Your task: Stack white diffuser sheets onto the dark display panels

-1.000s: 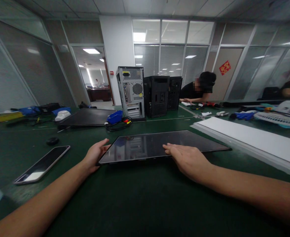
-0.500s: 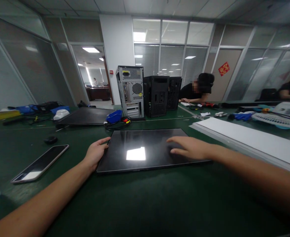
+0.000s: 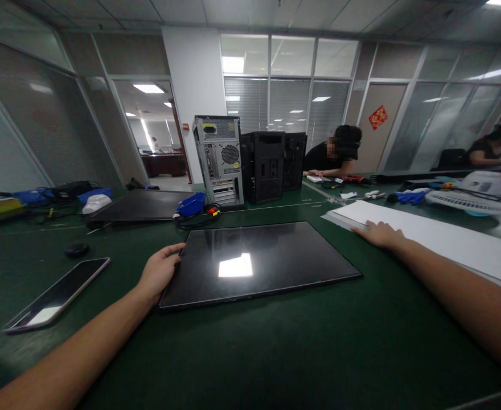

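A flat dark LCD screen panel lies face up on the green table, a bright ceiling light mirrored in its surface. At its left edge is my left hand, its fingers and thumb gripping the border. My right hand is off the panel, over the near left edge of a stack of white sheets. Its fingers are stretched out and touch the edge; the undersides of the fingers are hidden.
A phone and a black mouse lie left. Behind the panel stand computer cases, a blue connector with cable and another dark panel. A person in a black cap leans over the table's far side.
My right hand has left the panel's surface and moved right to the white sheets. My left hand stays at the panel's left edge. The view has shifted slightly.
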Tool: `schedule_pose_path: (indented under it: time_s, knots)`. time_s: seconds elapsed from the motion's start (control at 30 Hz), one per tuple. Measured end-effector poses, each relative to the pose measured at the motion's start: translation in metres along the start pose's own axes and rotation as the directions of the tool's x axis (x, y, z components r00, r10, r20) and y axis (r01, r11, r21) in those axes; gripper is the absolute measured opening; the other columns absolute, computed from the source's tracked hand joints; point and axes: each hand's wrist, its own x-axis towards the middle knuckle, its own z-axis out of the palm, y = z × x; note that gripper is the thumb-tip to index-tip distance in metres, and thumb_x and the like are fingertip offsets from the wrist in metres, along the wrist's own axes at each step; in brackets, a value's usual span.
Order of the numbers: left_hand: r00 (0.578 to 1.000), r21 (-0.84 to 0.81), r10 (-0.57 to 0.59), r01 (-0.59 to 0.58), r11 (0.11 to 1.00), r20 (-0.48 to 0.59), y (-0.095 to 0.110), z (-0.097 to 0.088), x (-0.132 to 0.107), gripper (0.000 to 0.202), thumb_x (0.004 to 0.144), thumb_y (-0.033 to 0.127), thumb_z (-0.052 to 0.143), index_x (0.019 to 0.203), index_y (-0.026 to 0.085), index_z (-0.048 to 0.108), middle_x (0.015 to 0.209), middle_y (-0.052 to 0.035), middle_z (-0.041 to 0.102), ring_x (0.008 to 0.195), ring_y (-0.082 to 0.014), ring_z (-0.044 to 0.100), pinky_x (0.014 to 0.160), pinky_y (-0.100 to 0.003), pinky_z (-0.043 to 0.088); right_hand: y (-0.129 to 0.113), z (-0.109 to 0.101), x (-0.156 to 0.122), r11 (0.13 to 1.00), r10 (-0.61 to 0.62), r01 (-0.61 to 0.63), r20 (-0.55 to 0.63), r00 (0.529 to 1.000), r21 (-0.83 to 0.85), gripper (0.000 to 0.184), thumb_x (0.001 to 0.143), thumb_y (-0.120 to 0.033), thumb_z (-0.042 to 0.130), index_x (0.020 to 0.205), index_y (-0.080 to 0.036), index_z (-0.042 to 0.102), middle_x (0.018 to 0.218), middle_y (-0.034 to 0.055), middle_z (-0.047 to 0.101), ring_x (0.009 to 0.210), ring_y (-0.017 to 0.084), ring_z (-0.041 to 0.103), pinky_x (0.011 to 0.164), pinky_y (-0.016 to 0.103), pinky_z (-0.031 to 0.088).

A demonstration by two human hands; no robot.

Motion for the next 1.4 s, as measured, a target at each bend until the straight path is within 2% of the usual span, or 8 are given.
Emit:
schedule_pose_path:
  time_s: [0.2,0.4,0.57,0.83,1.0,1.07,1.23,1.4]
  knots:
    - [1.0,0.058,0.018,-0.019,0.998,0.006,-0.003,0.001,0.003,0.055,0.077,0.009,0.059,0.13,0.021,0.064,0.067,-0.0043,0.074,0.049,-0.0211,0.068,0.043,-0.028,0.051,-0.023,-0.014,-0.02,0.995,-0.023,0.02,-0.031,0.999,-0.099,0.076,0.088,-0.072,0.034,0.132,-0.013,0.056,0.125,0.025,0.059,0.112,0.042,0.057,0.087,0.056,0.046]
    - [0.999,0.041,0.012,-0.015,0.999,0.053,-0.003,-0.001,0.003,0.053,0.076,0.009,0.058,0.128,0.02,0.065,0.069,-0.0042,0.073,0.049,-0.0207,0.068,0.044,-0.029,0.051,-0.045,-0.032,-0.05,0.954,-0.19,0.165,-0.081,0.978,-0.249,0.041,0.095,-0.032,0.036,0.114,-0.01,0.065,0.11,0.0241,0.065,0.1,0.035,0.063,0.077,0.044,0.048]
    - [0.998,0.002,0.007,-0.007,1.0,0.064,-0.005,-0.002,0.005,0.051,0.074,0.006,0.057,0.122,0.019,0.067,0.069,-0.0035,0.072,0.052,-0.0201,0.068,0.047,-0.029,0.053,-0.066,-0.047,-0.069,0.932,-0.299,0.254,-0.157,0.941,-0.258,0.039,0.095,-0.032,0.037,0.114,-0.011,0.064,0.102,0.0214,0.067,0.09,0.032,0.064,0.071,0.039,0.046]
    - [0.996,-0.117,0.005,0.006,0.993,0.095,-0.003,0.0,0.0,0.055,0.069,-0.002,0.051,0.118,0.018,0.066,0.078,-0.005,0.074,0.053,-0.0218,0.069,0.047,-0.033,0.055,-0.126,-0.062,-0.138,0.715,-0.699,0.656,-0.287,0.655,-0.244,0.035,0.097,-0.044,0.04,0.101,-0.02,0.065,0.088,0.0089,0.071,0.076,0.025,0.065,0.064,0.032,0.038]
    - [0.995,-0.118,0.006,0.006,0.993,0.103,-0.003,0.001,0.0,0.056,0.067,-0.003,0.05,0.117,0.019,0.065,0.078,-0.0052,0.074,0.053,-0.0229,0.07,0.047,-0.034,0.055,-0.15,-0.064,-0.176,0.37,-0.912,0.929,-0.187,0.365,0.007,0.033,0.098,-0.045,0.045,0.105,-0.023,0.069,0.099,0.0059,0.073,0.088,0.021,0.066,0.077,0.033,0.044]
    - [0.995,-0.106,0.008,0.003,0.994,0.103,-0.004,0.001,0.001,0.055,0.067,-0.002,0.05,0.117,0.019,0.065,0.076,-0.0052,0.074,0.053,-0.0227,0.07,0.046,-0.033,0.055,-0.153,-0.065,-0.179,0.301,-0.929,0.95,-0.198,0.313,0.087,0.038,0.099,-0.048,0.043,0.111,-0.024,0.068,0.108,0.0059,0.072,0.096,0.021,0.065,0.085,0.034,0.045]
    - [0.996,-0.074,0.006,0.001,0.997,0.091,-0.005,0.001,0.002,0.054,0.069,0.001,0.052,0.118,0.019,0.066,0.071,-0.0045,0.073,0.051,-0.0228,0.069,0.045,-0.032,0.054,-0.14,-0.057,-0.15,0.538,-0.809,0.842,-0.263,0.527,0.031,0.046,0.099,-0.052,0.037,0.114,-0.021,0.069,0.114,0.0083,0.071,0.102,0.025,0.064,0.092,0.04,0.045]
    - [0.997,-0.021,0.013,-0.011,1.0,0.076,-0.006,0.0,0.004,0.051,0.072,0.006,0.057,0.12,0.019,0.067,0.069,-0.0048,0.072,0.052,-0.0227,0.069,0.046,-0.031,0.053,-0.11,-0.04,-0.106,0.749,-0.66,0.661,-0.144,0.737,-0.054,0.054,0.096,-0.057,0.037,0.118,-0.018,0.068,0.12,0.0122,0.068,0.107,0.03,0.063,0.091,0.043,0.046]
